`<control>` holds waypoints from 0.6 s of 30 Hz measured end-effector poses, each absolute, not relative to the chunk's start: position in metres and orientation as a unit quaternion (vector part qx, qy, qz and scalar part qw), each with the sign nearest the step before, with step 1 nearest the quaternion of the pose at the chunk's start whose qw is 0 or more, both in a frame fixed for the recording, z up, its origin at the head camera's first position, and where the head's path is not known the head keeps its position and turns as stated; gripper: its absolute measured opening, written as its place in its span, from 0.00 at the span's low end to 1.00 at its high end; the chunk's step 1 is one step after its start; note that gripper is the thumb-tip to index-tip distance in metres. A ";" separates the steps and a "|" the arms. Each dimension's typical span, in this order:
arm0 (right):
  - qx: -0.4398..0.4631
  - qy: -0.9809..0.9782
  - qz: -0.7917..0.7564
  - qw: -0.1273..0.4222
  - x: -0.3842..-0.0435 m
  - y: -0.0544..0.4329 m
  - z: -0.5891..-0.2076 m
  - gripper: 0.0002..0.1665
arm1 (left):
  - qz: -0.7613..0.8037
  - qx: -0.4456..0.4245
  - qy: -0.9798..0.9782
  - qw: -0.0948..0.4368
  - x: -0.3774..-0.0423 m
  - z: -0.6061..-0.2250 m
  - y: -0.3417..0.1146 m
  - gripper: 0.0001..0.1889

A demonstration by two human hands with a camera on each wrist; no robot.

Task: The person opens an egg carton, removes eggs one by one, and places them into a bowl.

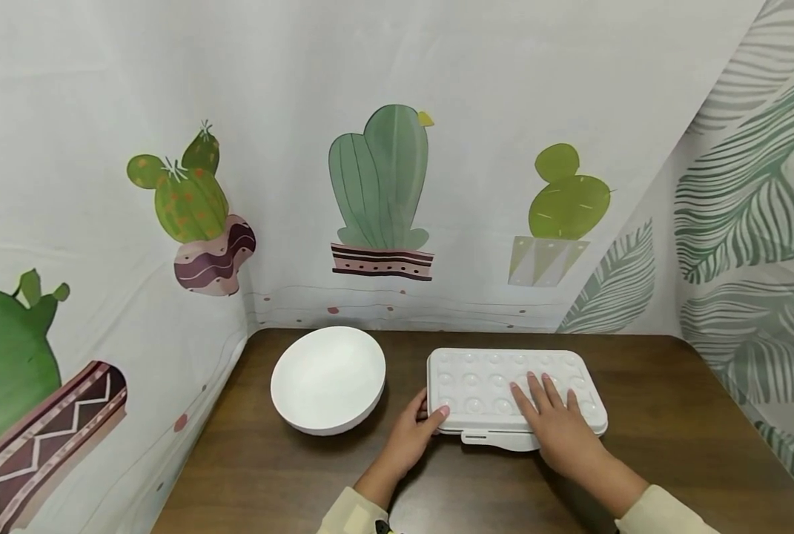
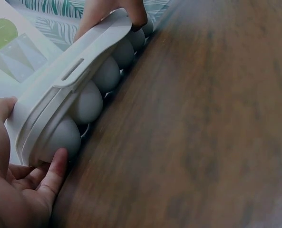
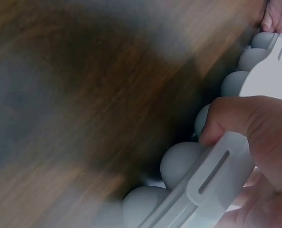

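A white plastic lidded egg box (image 1: 480, 384) lies on the table, with rows of round cups showing across its top. My left hand (image 1: 410, 434) grips its front left corner, thumb on the upper edge and fingers lower down beside a bulging cup (image 2: 62, 137). Over the right part of the lid, my right hand (image 1: 563, 430) rests with its fingers spread. In the right wrist view, the thumb (image 3: 226, 116) bends over the front edge by the latch strip (image 3: 214, 173). Whether anything is inside the box is hidden.
A white round bowl (image 1: 330, 378) stands to the left of the box, with a gap between them. The brown wooden table (image 1: 250, 460) ends at the back against a hanging cloth (image 1: 477, 222) printed with cacti. More printed cloth hangs at both sides.
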State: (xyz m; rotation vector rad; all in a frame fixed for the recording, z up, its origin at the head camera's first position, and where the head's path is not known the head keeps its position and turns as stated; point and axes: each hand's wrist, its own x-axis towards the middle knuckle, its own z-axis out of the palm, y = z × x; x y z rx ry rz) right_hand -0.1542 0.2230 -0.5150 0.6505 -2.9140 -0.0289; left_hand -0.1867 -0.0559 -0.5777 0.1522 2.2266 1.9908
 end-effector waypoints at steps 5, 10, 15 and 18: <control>0.221 -0.973 -0.009 0.072 -0.156 0.225 -0.516 0.55 | 0.661 0.048 0.745 0.075 -0.186 -0.578 -0.056 0.37; 0.219 -0.973 0.001 0.069 -0.154 0.229 -0.515 0.55 | 0.660 0.046 0.746 0.075 -0.185 -0.580 -0.056 0.37; 0.223 -0.972 0.008 0.077 -0.152 0.231 -0.512 0.54 | 0.660 0.044 0.747 0.071 -0.186 -0.578 -0.055 0.36; 0.228 -0.970 0.006 0.082 -0.152 0.233 -0.509 0.56 | 0.665 0.048 0.742 0.066 -0.186 -0.577 -0.055 0.35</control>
